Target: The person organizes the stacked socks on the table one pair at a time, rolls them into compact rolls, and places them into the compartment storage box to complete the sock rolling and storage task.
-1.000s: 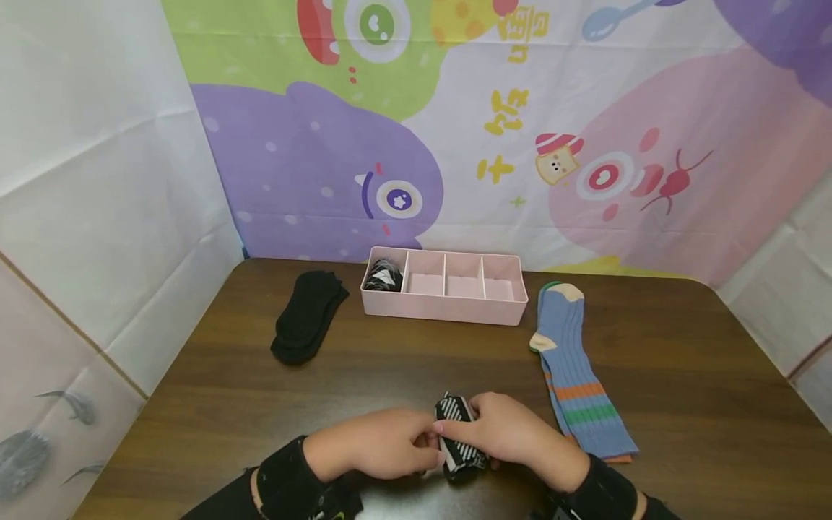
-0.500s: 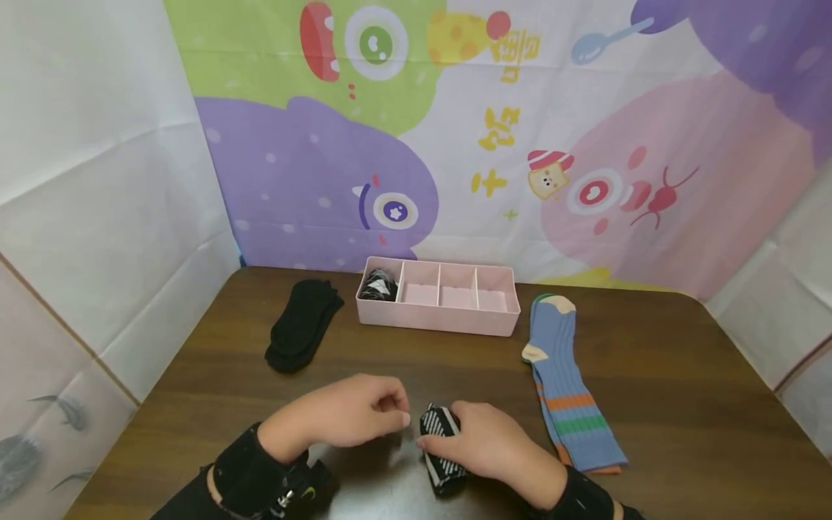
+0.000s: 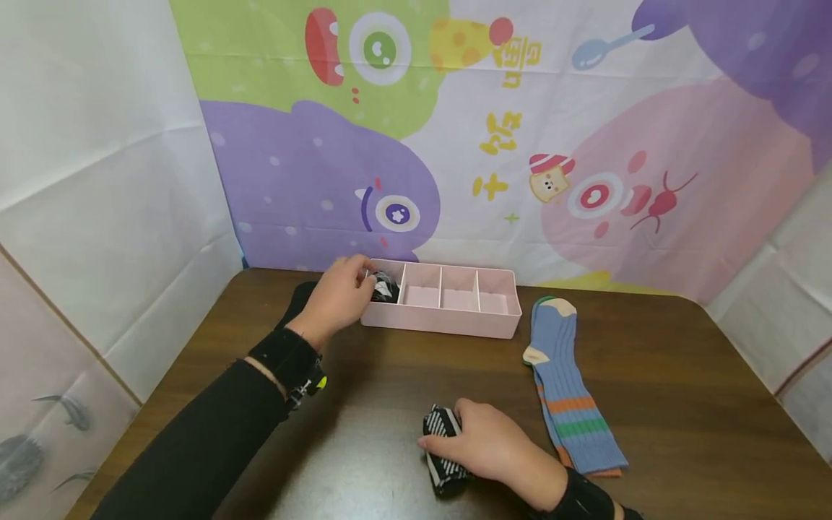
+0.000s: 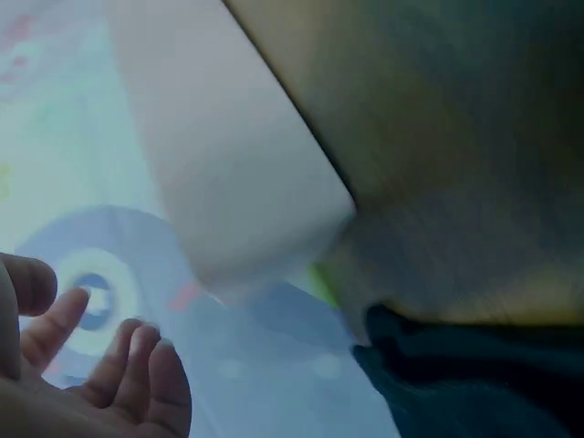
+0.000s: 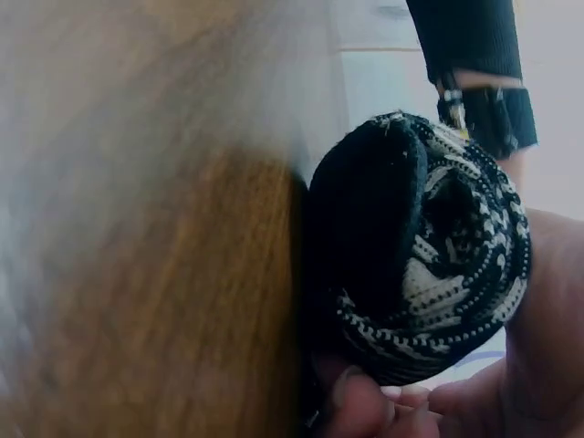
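Note:
A rolled black-and-white patterned sock point(image 3: 447, 473) lies on the table near the front, and my right hand point(image 3: 490, 440) grips it with the thumb across its top. The right wrist view looks into the end of this sock roll point(image 5: 456, 246), its layers coiled. At the back, my left hand point(image 3: 339, 296) is over the left end of a pink divided box point(image 3: 442, 319), beside the black-and-white sock bundle point(image 3: 386, 289) in its leftmost compartment. Loosely bent left fingers point(image 4: 132, 365) hold nothing in the blurred left wrist view. Whether they touch the box cannot be told.
Black socks point(image 3: 299, 297) lie left of the box, mostly hidden behind the left hand and forearm. A pair of blue socks point(image 3: 572, 383) with orange and green stripes lies flat on the right of the wooden table point(image 3: 364, 390). A printed cloth point(image 3: 312, 173) hangs behind.
My left hand has left the rolled sock and moved forward and left to the box's left end. My right hand keeps its grip on the sock roll on the table.

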`<action>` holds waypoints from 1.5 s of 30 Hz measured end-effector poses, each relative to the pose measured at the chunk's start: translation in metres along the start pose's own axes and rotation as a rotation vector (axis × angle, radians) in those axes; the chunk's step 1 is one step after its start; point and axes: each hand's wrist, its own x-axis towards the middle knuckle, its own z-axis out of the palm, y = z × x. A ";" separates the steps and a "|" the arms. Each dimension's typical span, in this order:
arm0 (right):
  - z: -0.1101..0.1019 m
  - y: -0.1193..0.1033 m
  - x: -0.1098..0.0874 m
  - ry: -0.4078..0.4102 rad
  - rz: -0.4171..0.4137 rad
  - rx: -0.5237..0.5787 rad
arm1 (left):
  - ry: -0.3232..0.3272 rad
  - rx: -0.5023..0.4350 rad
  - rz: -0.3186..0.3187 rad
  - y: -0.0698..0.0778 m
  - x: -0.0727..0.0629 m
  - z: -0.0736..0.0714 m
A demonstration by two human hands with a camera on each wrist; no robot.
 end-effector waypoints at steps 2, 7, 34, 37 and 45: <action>0.000 0.001 0.000 0.003 -0.004 -0.012 | 0.000 0.067 -0.008 -0.005 0.014 0.003; 0.002 0.004 0.001 0.004 0.010 -0.032 | -0.084 0.182 -0.042 -0.013 0.037 0.012; -0.001 -0.001 0.001 0.005 0.025 -0.109 | -0.026 -0.184 -0.223 -0.027 0.056 0.049; 0.000 -0.004 0.000 0.013 0.015 -0.115 | -0.037 -0.184 -0.230 -0.027 0.056 0.048; -0.004 -0.013 0.009 -0.064 0.000 -0.097 | -0.068 -0.188 -0.245 -0.026 0.059 0.049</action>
